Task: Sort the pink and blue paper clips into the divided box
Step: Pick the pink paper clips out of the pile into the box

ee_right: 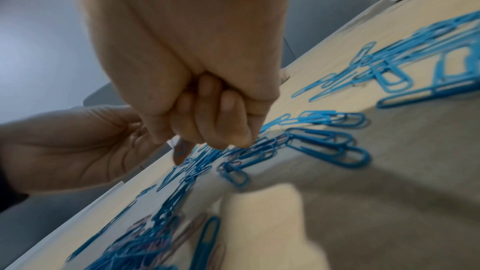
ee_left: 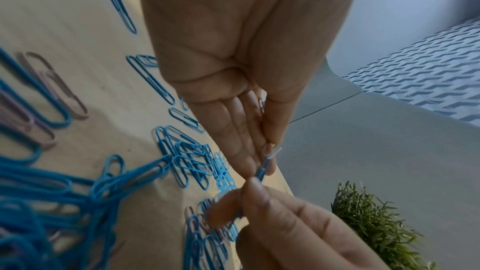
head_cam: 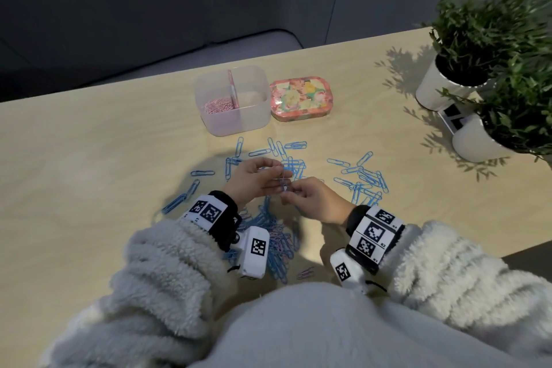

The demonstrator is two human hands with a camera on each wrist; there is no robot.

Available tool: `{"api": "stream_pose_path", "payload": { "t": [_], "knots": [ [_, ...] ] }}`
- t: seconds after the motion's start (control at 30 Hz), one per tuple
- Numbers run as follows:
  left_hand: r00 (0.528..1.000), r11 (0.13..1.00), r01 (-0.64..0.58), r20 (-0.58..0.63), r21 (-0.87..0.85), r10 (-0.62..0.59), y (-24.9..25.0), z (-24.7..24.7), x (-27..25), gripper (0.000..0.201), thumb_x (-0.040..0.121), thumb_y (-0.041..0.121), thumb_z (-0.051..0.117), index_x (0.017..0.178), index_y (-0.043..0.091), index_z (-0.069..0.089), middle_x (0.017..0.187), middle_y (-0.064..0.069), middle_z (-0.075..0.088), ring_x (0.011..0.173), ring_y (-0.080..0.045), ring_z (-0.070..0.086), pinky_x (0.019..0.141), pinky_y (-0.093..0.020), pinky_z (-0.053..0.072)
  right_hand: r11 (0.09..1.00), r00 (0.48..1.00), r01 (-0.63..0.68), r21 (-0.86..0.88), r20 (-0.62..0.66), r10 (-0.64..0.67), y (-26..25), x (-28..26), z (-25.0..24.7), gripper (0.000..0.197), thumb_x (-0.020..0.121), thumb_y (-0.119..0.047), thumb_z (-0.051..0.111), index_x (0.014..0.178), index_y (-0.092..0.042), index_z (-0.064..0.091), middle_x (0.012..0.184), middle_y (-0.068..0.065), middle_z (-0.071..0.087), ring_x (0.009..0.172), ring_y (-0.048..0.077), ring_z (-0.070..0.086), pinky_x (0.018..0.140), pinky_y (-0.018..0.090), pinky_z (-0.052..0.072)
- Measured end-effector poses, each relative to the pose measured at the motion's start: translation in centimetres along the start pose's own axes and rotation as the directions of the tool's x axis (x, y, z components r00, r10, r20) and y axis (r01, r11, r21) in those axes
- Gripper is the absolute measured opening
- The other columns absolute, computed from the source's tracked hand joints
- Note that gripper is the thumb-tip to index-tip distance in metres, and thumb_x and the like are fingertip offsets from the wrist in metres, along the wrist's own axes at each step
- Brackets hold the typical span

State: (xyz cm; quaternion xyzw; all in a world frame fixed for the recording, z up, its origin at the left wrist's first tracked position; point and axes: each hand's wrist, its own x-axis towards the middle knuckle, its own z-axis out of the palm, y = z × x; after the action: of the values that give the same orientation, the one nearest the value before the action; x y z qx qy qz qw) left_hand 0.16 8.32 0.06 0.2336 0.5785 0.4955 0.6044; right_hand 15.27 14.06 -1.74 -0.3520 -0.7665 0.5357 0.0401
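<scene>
Both hands meet over the middle of the table. My left hand (head_cam: 279, 172) and my right hand (head_cam: 288, 190) pinch the two ends of a small tangle of paper clips (head_cam: 283, 181). In the left wrist view my left hand (ee_left: 267, 161) holds a blue clip (ee_left: 261, 168), and the right hand's fingertips (ee_left: 255, 188) pinch its lower end. My right hand (ee_right: 233, 141) has its fingers curled. The clear divided box (head_cam: 260, 116) stands beyond, with pink clips (head_cam: 218, 106) in its left compartment. Loose blue clips (head_cam: 364, 179) are scattered around, and a mixed pile (head_cam: 274, 245) lies between my wrists.
A floral tin (head_cam: 301, 98) sits right of the box. Two potted plants in white pots (head_cam: 433, 89) (head_cam: 478, 143) stand at the table's right end. The table's far edge (head_cam: 179, 70) runs just behind the box.
</scene>
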Motion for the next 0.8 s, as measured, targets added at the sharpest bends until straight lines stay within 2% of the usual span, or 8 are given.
{"api": "stream_pose_path", "payload": {
  "t": [0.13, 0.27, 0.4, 0.47, 0.57, 0.6, 0.7, 0.8],
  "knots": [
    [0.997, 0.994, -0.067, -0.04, 0.092, 0.071, -0.2, -0.1, 0.3, 0.014, 0.091, 0.004, 0.053, 0.079, 0.011, 0.056, 0.065, 0.005, 0.074, 0.057, -0.006, 0.068, 0.062, -0.02, 0.058, 0.994, 1.0, -0.011, 0.111, -0.027, 0.014, 0.1, 0.1, -0.3, 0.037, 0.097, -0.015, 0.042, 0.062, -0.02, 0.049, 0.044, -0.009, 0.04, 0.035, 0.001, 0.033, 0.042, 0.013, 0.026],
    [0.993, 0.976, -0.112, -0.015, 0.188, 0.117, -0.3, -0.1, 0.4, 0.017, 0.091, 0.002, 0.051, 0.078, 0.011, 0.057, 0.058, 0.004, 0.069, 0.054, -0.005, 0.065, 0.062, -0.021, 0.058, 0.949, 0.994, -0.109, 0.295, 0.008, 0.112, 0.1, -0.6, -1.3, 0.039, 0.1, -0.015, 0.034, 0.063, -0.016, 0.046, 0.031, -0.009, 0.036, 0.029, 0.001, 0.026, 0.034, 0.017, 0.019],
    [0.986, 0.919, -0.16, 0.007, 0.361, 0.169, -0.3, 0.5, 0.2, 0.017, 0.092, 0.002, 0.05, 0.082, 0.011, 0.059, 0.068, -0.003, 0.065, 0.055, -0.005, 0.062, 0.062, -0.019, 0.056, 0.926, 0.985, -0.164, 0.339, -0.003, 0.175, 0.4, -0.6, -1.6, 0.038, 0.098, -0.014, 0.036, 0.061, -0.015, 0.047, 0.036, -0.006, 0.031, 0.029, 0.007, 0.021, 0.035, 0.015, 0.016],
    [0.976, 0.795, -0.2, 0.042, 0.573, 0.215, -0.5, 0.4, -0.1, 0.012, 0.091, 0.004, 0.049, 0.087, 0.01, 0.059, 0.073, -0.005, 0.064, 0.061, -0.012, 0.061, 0.067, -0.025, 0.054, 0.892, 0.967, -0.198, 0.406, -0.069, 0.245, 0.0, -0.5, -2.2, 0.037, 0.096, -0.011, 0.036, 0.06, -0.015, 0.045, 0.036, -0.004, 0.032, 0.027, 0.008, 0.021, 0.034, 0.013, 0.016],
    [0.955, 0.501, -0.226, 0.09, 0.836, 0.282, -1.1, -0.5, -0.5, 0.014, 0.093, 0.01, 0.044, 0.097, 0.01, 0.058, 0.078, -0.001, 0.062, 0.069, -0.019, 0.058, 0.072, -0.032, 0.048, 0.911, 0.917, -0.214, 0.353, -0.249, 0.311, 0.2, -0.4, -4.1, 0.036, 0.094, -0.012, 0.041, 0.059, -0.015, 0.047, 0.032, -0.008, 0.037, 0.028, 0.005, 0.028, 0.032, 0.015, 0.024],
    [0.96, 0.501, -0.2, 0.067, 0.842, 0.272, -1.5, -0.9, -0.4, 0.017, 0.095, 0.011, 0.04, 0.099, 0.012, 0.057, 0.077, 0.0, 0.06, 0.069, -0.019, 0.055, 0.07, -0.032, 0.046, 0.949, 0.906, -0.213, 0.234, -0.315, 0.281, 0.7, -0.4, -4.7, 0.034, 0.093, -0.015, 0.045, 0.058, -0.015, 0.049, 0.037, -0.008, 0.044, 0.034, 0.006, 0.037, 0.04, 0.017, 0.034],
    [0.993, 0.808, -0.032, -0.076, 0.588, 0.095, -1.9, -1.7, -0.1, 0.028, 0.096, 0.006, 0.031, 0.084, 0.016, 0.055, 0.066, -0.002, 0.049, 0.058, -0.02, 0.045, 0.057, -0.03, 0.039, 0.933, 0.876, -0.308, -0.187, -0.438, 0.202, 2.2, -1.0, -5.7, 0.019, 0.086, -0.036, 0.057, 0.078, -0.018, 0.058, 0.07, 0.002, 0.061, 0.068, 0.021, 0.055, 0.067, 0.033, 0.044],
    [0.995, 0.907, 0.064, -0.091, 0.415, -0.028, -1.7, -1.5, -0.2, 0.031, 0.097, 0.016, 0.038, 0.067, 0.013, 0.047, 0.061, -0.004, 0.041, 0.052, -0.018, 0.037, 0.05, -0.026, 0.03, 0.862, 0.925, -0.247, -0.442, -0.372, 0.074, 1.9, -1.3, -4.1, 0.019, 0.085, -0.042, 0.056, 0.089, -0.024, 0.054, 0.071, -0.001, 0.057, 0.077, 0.025, 0.056, 0.064, 0.03, 0.035]
  ]
}}
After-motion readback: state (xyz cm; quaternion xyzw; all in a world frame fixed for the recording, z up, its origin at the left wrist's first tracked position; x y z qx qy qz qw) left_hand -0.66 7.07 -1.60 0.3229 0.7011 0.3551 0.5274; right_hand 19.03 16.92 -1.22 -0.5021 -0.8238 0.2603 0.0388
